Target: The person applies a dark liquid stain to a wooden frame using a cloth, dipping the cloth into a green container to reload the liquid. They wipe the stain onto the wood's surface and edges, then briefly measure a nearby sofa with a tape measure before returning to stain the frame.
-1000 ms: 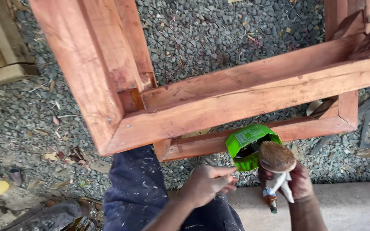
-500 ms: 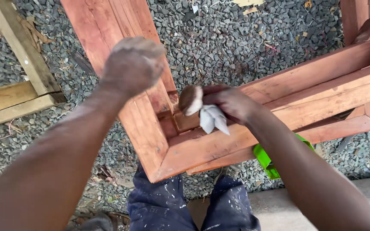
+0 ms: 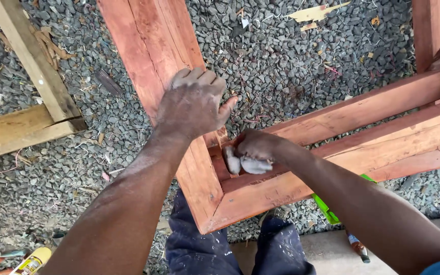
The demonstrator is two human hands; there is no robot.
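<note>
1. The left hand [image 3: 192, 104] lies flat, fingers together and spread over the top of the reddish-brown stained wooden frame [image 3: 154, 46], pressing on the rail just above the corner joint; it clasps nothing.
2. The right hand [image 3: 258, 146] is closed around a wad of pale grey-white cloth [image 3: 248, 164], which pokes out beneath the fingers and sits against the inner face of the frame's corner, just below and to the right of the left hand.
3. Progress, as a judgement: most of the visible rails already carry an even red-brown colour, so the wiping looks well advanced. The inner corner under the right hand is the part in hand now, and faces hidden from view cannot be judged.
4. The frame is squared timber with a matt, slightly streaky surface and visible grain; its rails meet at a right angle.
5. Under both hands lies coarse grey gravel [image 3: 291, 66], loose and angular, with wood chips scattered on it.
6. Left of the left hand lie pale unstained timber planks [image 3: 24, 127], rougher and yellower.
7. Below the right forearm, a bright green plastic container [image 3: 327, 209] shows partly, with a small brown bottle [image 3: 357, 248] beside it on a smooth concrete edge.
8. The person's dark blue paint-flecked trousers [image 3: 199, 249] sit beneath the corner.
</note>
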